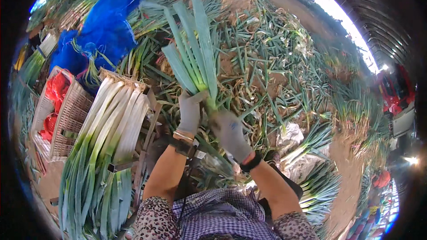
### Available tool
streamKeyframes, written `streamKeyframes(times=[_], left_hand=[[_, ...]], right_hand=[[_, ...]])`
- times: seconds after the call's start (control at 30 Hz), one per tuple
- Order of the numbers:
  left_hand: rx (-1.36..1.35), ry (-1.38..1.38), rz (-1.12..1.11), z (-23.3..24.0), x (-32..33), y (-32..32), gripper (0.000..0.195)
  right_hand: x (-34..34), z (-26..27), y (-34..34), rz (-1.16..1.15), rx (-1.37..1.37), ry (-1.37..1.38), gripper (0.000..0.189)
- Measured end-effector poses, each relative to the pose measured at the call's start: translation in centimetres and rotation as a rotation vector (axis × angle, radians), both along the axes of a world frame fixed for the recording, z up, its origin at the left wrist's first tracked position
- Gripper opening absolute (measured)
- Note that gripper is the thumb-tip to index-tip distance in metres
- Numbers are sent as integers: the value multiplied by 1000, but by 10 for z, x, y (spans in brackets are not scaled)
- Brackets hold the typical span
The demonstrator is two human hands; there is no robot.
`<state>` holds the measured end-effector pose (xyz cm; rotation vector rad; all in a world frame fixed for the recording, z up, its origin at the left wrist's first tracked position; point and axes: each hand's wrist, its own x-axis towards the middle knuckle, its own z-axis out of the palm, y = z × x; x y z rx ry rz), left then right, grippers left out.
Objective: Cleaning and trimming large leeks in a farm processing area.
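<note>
A leek (200, 53) with broad green leaves fanned out points away from me. My left hand (190, 111), in a grey glove, grips it where the leaves meet the stalk. Against the lower stalk, my right hand (230, 135) is closed in a matching glove, its fingertips blurred. The leek's root end is hidden behind that hand. To my left, a row of trimmed leeks (110, 113) lies in a metal rack (146, 160), white root ends facing away and green leaves hanging towards me.
Beyond the rack stand a woven plastic basket (70, 123) holding red netting (56, 90) and a blue mesh sack (110, 23). Leaf trimmings (260, 60) cover the ground ahead. Untrimmed leeks (317, 186) lie at my right, near a dirt path (347, 160).
</note>
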<state>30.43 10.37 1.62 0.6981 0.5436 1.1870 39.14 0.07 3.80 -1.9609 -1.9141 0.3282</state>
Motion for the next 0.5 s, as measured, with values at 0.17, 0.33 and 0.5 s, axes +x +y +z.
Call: streamKeyframes(times=[0.17, 0.33, 0.5], left_hand=[[28, 48, 32, 8, -8, 5, 26], [28, 141, 31, 8, -13, 0, 26], [32, 71, 23, 15, -24, 1, 26]], right_hand=[[-9, 9, -7, -78, 235, -15, 26], [-5, 5, 8, 14, 186, -146, 17], [-3, 25, -14, 168, 156, 207, 12]])
